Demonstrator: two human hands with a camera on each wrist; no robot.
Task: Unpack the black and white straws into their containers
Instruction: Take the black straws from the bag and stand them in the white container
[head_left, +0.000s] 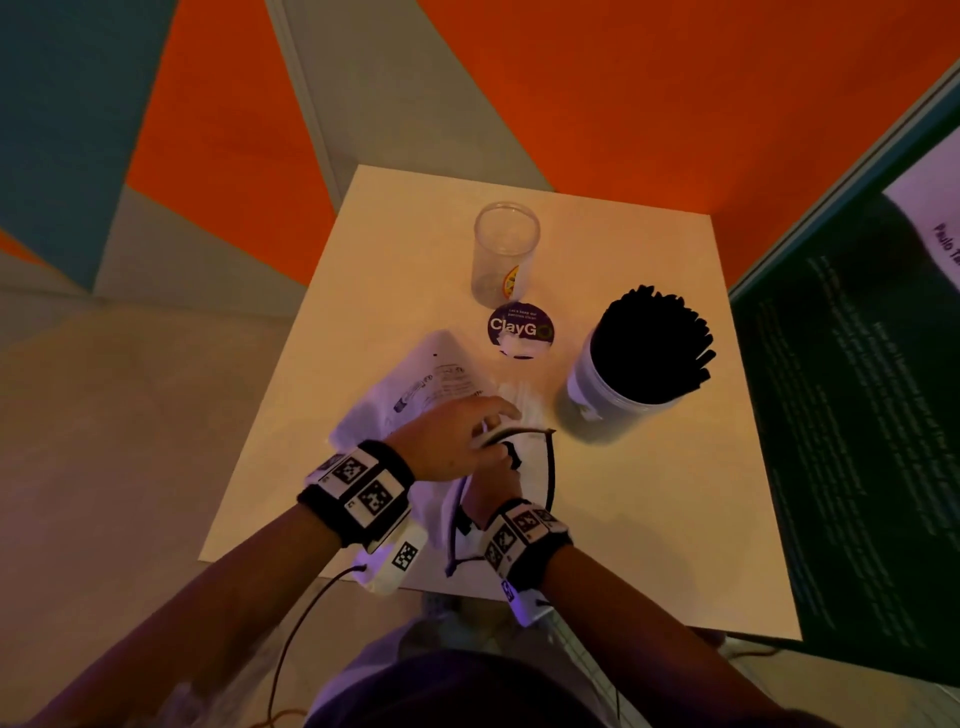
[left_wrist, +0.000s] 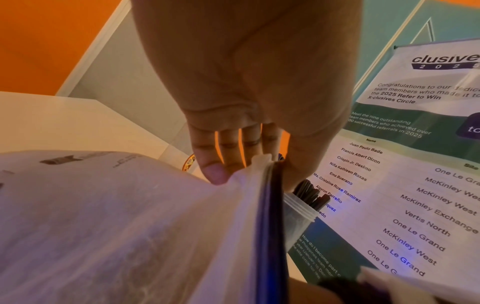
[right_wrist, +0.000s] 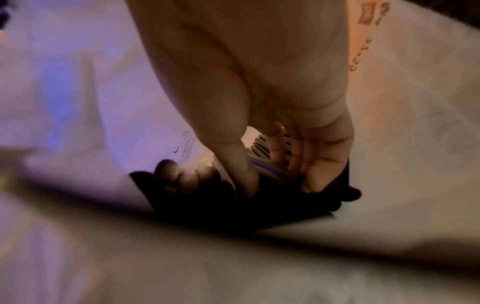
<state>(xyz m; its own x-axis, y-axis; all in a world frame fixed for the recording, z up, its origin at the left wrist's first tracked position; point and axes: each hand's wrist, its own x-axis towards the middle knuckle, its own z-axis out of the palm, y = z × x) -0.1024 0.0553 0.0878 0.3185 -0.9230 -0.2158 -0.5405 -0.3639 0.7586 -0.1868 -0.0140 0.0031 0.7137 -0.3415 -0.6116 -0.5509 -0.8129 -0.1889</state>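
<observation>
The bag (head_left: 415, 395) on the surface (head_left: 649, 519) is pinched open by the left hand (head_left: 457, 436); light, slippery straws (right_wrist: 262, 148) inside are gripped mid-length by the right hand (head_left: 493, 483)

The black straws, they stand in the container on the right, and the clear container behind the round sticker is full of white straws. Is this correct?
Not quite. In the head view the clear container behind the round sticker is empty, with no white straws in it. The black straws do stand in the right container.
</observation>
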